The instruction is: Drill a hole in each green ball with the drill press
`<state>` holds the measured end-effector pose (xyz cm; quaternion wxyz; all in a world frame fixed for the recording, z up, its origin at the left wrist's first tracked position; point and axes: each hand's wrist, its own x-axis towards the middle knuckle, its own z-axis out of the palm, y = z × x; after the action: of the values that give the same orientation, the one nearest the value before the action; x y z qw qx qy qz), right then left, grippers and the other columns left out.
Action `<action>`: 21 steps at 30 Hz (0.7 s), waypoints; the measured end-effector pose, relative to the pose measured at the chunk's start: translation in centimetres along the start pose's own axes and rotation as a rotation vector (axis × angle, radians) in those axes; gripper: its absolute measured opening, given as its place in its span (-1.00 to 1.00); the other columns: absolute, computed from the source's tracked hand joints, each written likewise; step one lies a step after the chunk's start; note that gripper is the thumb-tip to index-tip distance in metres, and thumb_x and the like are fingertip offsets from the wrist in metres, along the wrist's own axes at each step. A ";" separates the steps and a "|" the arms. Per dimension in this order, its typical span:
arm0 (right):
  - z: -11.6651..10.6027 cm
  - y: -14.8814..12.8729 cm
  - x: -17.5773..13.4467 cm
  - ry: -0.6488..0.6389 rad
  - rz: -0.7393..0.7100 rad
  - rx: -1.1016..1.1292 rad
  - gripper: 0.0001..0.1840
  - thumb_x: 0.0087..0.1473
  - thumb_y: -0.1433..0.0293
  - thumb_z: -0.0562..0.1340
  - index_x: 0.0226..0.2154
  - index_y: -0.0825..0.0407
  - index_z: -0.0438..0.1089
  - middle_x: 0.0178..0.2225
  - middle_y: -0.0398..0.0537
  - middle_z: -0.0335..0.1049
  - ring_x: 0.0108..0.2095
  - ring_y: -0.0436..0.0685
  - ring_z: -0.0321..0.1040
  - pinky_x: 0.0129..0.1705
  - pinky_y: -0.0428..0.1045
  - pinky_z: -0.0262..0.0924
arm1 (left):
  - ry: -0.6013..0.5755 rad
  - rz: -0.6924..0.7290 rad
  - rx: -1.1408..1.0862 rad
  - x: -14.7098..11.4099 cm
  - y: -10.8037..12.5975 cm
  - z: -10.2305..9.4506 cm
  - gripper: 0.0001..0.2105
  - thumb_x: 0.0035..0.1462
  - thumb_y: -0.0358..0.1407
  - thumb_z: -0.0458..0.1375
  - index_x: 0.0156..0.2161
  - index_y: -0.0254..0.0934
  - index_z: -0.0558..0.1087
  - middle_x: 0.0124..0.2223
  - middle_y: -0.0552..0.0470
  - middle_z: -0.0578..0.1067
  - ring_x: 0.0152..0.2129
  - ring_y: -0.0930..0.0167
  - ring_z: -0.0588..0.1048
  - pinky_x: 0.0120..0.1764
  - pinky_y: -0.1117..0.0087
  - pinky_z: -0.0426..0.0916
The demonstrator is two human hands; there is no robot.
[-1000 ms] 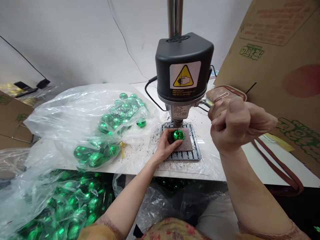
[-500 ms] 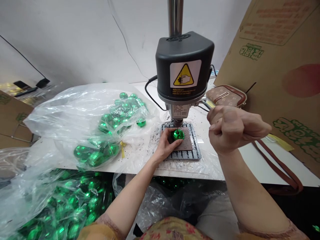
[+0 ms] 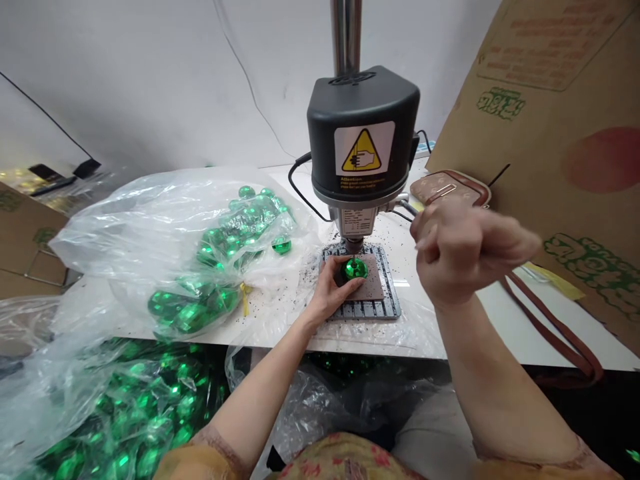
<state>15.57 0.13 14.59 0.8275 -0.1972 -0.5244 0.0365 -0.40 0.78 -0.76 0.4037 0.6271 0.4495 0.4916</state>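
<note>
A shiny green faceted ball (image 3: 357,269) sits on a flat plate (image 3: 373,288) over the slotted metal base (image 3: 393,308) of a bench drill press (image 3: 364,133). Thumb and fingers of my left hand (image 3: 331,288) curl round the ball's left and near sides, pressing it in place. Directly above it is the drill chuck (image 3: 355,245), with a thin bit pointing down at the ball. My right hand (image 3: 453,250), slightly blurred, is closed round the end of the press's feed lever (image 3: 409,207); its grip end is hidden inside the fist.
Left on the table, a clear plastic bag (image 3: 135,227) holds several green balls, and a yellow tie (image 3: 245,298) lies by it. More green balls (image 3: 145,400) fill plastic below the table edge. A strapped handbag (image 3: 450,185) and a large cardboard box (image 3: 565,153) stand at right. Dark shavings surround the base.
My right fist and the lever have risen slightly, and the drill head appears a little lower and further left. My left hand still holds the ball on the plate.
</note>
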 end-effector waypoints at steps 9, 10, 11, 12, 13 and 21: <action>2.3 -1.3 4.0 -0.058 0.131 0.063 -0.53 0.18 0.52 0.16 -0.74 0.04 0.18 -0.76 -0.29 -0.05 -0.72 -0.18 -0.09 -0.62 -0.07 -0.21 | 0.221 0.220 0.253 -5.5 2.3 0.0 -0.59 0.06 -0.16 0.38 -0.03 -0.16 0.37 -0.10 -0.05 0.50 -0.13 0.26 0.53 -0.07 0.20 0.43; 2.2 -1.3 4.0 -0.063 0.111 0.060 -0.53 0.17 0.52 0.17 -0.74 0.04 0.17 -0.77 -0.29 -0.06 -0.72 -0.17 -0.09 -0.62 -0.07 -0.20 | 0.208 0.311 0.280 -7.1 2.3 -0.1 -0.56 0.05 -0.17 0.39 -0.01 -0.14 0.36 -0.10 -0.06 0.51 -0.14 0.25 0.54 -0.10 0.19 0.45; 2.1 -1.2 3.9 -0.068 0.100 0.058 -0.52 0.17 0.52 0.17 -0.74 0.03 0.17 -0.77 -0.29 -0.06 -0.72 -0.17 -0.08 -0.63 -0.07 -0.19 | 0.160 0.407 0.302 -8.8 2.1 -0.2 -0.53 0.04 -0.17 0.39 0.02 -0.12 0.35 -0.10 -0.07 0.52 -0.17 0.23 0.56 -0.15 0.19 0.47; 2.1 -1.1 3.8 -0.071 0.096 0.060 -0.52 0.17 0.51 0.18 -0.74 0.03 0.17 -0.77 -0.29 -0.06 -0.73 -0.17 -0.08 -0.63 -0.07 -0.20 | 0.083 0.496 0.336 -10.5 1.9 -0.3 -0.49 0.02 -0.16 0.40 0.05 -0.10 0.35 -0.10 -0.10 0.53 -0.20 0.21 0.57 -0.21 0.18 0.48; 2.1 -1.1 3.8 -0.067 0.096 0.066 -0.52 0.17 0.51 0.18 -0.74 0.03 0.17 -0.77 -0.29 -0.06 -0.73 -0.17 -0.09 -0.64 -0.07 -0.20 | -0.009 0.588 0.393 -12.0 1.5 -0.3 -0.48 0.01 -0.15 0.41 0.07 -0.09 0.36 -0.11 -0.13 0.55 -0.27 0.20 0.58 -0.29 0.18 0.49; 2.2 -1.4 3.5 -0.003 0.170 0.067 -0.55 0.14 0.47 0.20 -0.74 0.03 0.21 -0.78 -0.30 -0.06 -0.74 -0.16 -0.07 -0.62 -0.05 -0.21 | -0.255 0.762 0.616 -14.5 0.0 -2.7 -0.58 0.05 0.07 0.33 -0.04 -0.03 0.46 -0.05 -0.14 0.60 -0.21 0.14 0.61 -0.25 0.11 0.53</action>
<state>15.00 0.40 18.85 0.8268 -0.2133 -0.5055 0.1241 -4.68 -12.98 -3.89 0.0436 0.8915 0.2600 0.3683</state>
